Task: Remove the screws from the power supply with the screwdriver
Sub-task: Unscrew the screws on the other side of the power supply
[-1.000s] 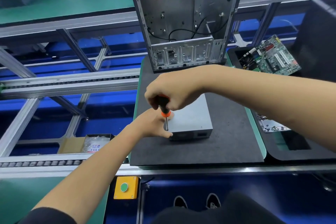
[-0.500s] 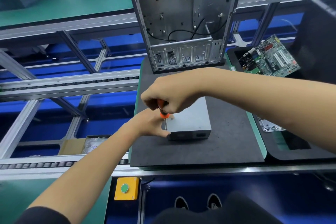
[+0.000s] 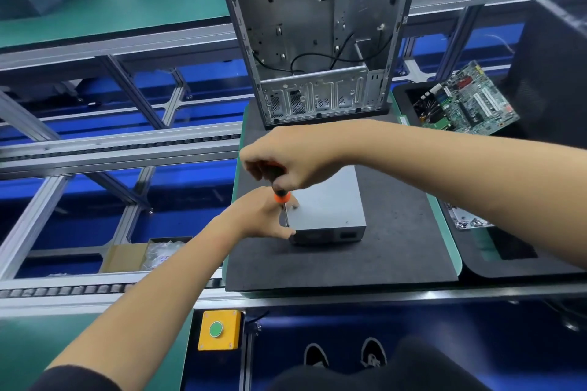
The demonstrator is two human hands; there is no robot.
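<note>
While right hand (image 3: 287, 160) regrips screwdriver (image 3: 281, 192), left hand (image 3: 260, 216) still gripping power supply (image 3: 330, 203).

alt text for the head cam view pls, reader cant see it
A person's right hand grips a screwdriver at the near left corner of a grey power supply, which the left hand steadies on a black mat. An empty computer case stands behind.

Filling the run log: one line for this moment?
right hand grips screwdriver | left hand holds power supply | tip at corner
</note>
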